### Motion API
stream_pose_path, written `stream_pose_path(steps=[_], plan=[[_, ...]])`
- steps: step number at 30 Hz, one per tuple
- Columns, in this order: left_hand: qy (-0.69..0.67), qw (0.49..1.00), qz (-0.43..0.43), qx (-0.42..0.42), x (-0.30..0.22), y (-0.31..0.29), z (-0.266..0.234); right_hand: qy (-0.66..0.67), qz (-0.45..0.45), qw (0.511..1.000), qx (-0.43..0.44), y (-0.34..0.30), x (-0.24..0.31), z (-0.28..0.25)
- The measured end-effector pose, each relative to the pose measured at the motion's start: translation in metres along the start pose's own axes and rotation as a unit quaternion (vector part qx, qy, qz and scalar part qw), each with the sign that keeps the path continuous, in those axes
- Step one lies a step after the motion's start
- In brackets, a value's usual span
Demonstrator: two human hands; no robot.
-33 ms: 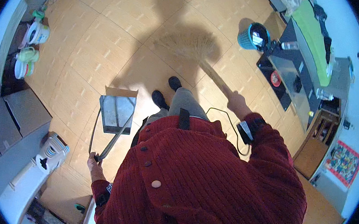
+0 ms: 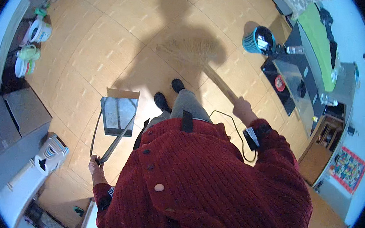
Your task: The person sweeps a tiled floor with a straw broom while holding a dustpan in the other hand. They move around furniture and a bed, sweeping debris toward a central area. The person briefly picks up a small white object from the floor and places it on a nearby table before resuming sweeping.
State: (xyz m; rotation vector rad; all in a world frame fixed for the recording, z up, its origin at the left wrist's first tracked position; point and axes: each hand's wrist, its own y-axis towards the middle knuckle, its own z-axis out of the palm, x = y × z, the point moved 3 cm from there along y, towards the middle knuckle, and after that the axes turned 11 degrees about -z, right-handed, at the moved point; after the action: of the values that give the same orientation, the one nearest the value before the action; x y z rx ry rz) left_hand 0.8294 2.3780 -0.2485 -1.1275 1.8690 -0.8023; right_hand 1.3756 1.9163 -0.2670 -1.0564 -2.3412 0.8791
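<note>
My left hand (image 2: 95, 166) is closed around the top of the long, dark handle of a dustpan (image 2: 120, 113). The pan is a grey metal box shape with a dark rim, hanging or standing at my left; I cannot tell whether it touches the floor. In my right hand (image 2: 243, 109) is the wooden stick of a broom (image 2: 219, 80), fingers wrapped round it. Its wide straw bristles (image 2: 189, 49) fan out ahead of my feet, within my shadow. A black cable loops beside my right wrist, where a small dark device is strapped.
Tan tiles cover the floor (image 2: 92, 48). On the right are a teal basket (image 2: 251, 42) and a low dark table with a red bowl (image 2: 279, 82). Buckets (image 2: 39, 31) line the far left. Grey drawers (image 2: 26, 109) and stacked pale stools (image 2: 54, 148) stand nearer on the left.
The view has shifted very slightly, and my right hand sits a little lower in it. Both hands keep hold of the broom and the dustpan.
</note>
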Motion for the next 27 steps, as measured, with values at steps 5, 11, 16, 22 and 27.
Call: stream_pose_path(steps=[5,11,16,22,27], plan=[[-0.062,0.998,-0.011,-0.011,0.018,-0.015,-0.01,-0.053,-0.034,0.996,0.061,0.007,-0.017,-0.016],[-0.151,0.987,-0.037,-0.044,0.02,-0.047,-0.024,-0.044,-0.051,0.997,-0.047,0.129,0.025,-0.064],[-0.189,0.979,-0.042,-0.07,0.012,-0.08,-0.023,-0.029,-0.113,0.992,-0.043,0.207,0.053,-0.143],[-0.255,0.962,-0.043,-0.083,0.025,-0.112,-0.017,0.091,-0.141,0.986,0.018,0.236,0.063,-0.213],[-0.285,0.954,-0.04,-0.088,0.034,-0.144,-0.006,0.34,-0.077,0.927,0.139,0.233,0.095,-0.249]])
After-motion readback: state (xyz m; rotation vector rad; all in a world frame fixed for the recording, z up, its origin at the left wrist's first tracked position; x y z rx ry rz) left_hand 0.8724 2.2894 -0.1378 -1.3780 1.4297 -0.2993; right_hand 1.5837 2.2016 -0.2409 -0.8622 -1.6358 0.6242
